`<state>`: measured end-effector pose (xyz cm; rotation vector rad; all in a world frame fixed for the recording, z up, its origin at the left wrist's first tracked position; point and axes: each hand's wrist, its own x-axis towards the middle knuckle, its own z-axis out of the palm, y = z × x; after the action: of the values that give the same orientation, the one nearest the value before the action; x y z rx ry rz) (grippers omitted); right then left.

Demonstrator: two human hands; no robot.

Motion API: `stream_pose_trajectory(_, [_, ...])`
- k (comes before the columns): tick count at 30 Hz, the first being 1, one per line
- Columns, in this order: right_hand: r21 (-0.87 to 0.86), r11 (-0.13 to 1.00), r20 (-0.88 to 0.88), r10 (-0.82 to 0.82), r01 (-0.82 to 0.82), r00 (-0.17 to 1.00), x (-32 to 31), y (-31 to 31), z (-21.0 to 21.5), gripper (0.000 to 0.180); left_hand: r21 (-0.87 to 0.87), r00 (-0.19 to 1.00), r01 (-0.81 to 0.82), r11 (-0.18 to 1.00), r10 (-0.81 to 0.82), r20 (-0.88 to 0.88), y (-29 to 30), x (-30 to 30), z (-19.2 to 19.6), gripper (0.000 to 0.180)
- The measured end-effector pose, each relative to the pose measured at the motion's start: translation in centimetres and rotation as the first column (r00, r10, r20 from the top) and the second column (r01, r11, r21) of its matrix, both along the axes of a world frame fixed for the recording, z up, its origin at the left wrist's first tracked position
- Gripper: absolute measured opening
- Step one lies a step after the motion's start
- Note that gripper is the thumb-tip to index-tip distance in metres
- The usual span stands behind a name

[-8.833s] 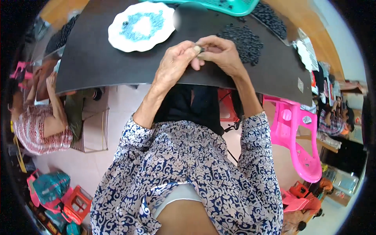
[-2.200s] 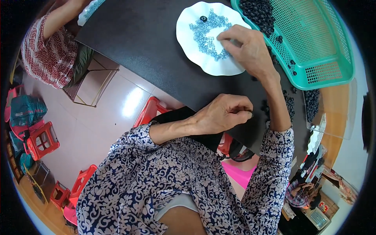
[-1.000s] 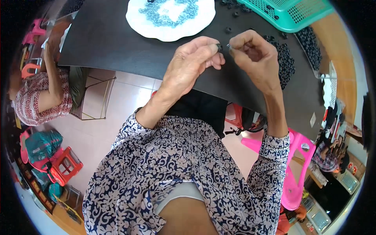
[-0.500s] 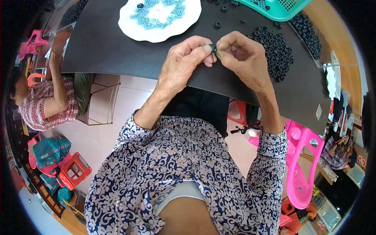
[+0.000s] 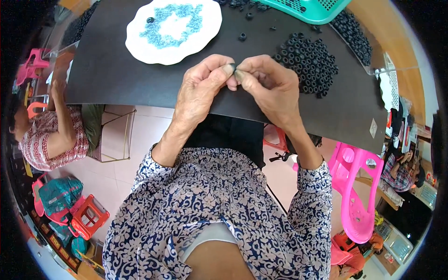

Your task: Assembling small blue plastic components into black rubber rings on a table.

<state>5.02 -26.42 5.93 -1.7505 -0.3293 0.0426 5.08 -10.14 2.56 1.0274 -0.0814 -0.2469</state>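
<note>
Both hands meet over the near part of the dark table [image 5: 154, 86]. Between their fingertips is a small black ring-shaped part [image 5: 234, 66], mostly covered by the fingers. My left hand [image 5: 199, 88] pinches it between thumb and forefinger. From the other side my right hand [image 5: 275, 91] pinches at the same part, thumb and forefinger pressed together; whether it holds a second tiny piece is hidden. Right of my hands lies a pile of black ring-shaped parts [image 5: 310, 63]. Beyond my left hand is a white wavy-edged plate [image 5: 140, 50] with small bluish translucent bits or a pattern on it.
One black part [image 5: 150, 20] sits on the plate, another [image 5: 242, 36] loose on the table. A green basket [image 5: 319, 17] stands at the far right, beside a clear-walled tray of black parts [image 5: 352, 35]. A pink stool [image 5: 357, 200] is at right; another person [image 5: 56, 133] sits at left.
The view has shifted, so table and hands appear lower and further left. My fingertips have drawn closer around the black part, which shows less now.
</note>
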Motion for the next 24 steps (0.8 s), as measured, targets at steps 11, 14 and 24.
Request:
stream_pose_trajectory(11, [-0.652, 0.708, 0.475, 0.103, 0.271, 0.874, 10.7, -6.4, 1.7, 0.018, -0.049, 1.000, 0.003, 0.999, -0.003, 0.013, 1.7, -0.4, 0.1, 0.020])
stream_pose_trajectory(14, [-0.724, 0.652, 0.480, 0.241, 0.225, 0.844, 12.3, -6.3, 1.0, 0.021, -0.005, 1.000, 0.022, 1.000, -0.022, -0.002, 1.7, -0.4, 0.5, 0.021])
stream_pose_trajectory(24, [-0.557, 0.827, 0.275, 0.095, 0.078, 0.957, 7.0, -1.3, 2.1, 0.018, -0.053, 0.999, -0.033, 0.998, 0.034, 0.013, 1.6, -0.5, -0.4, 0.023])
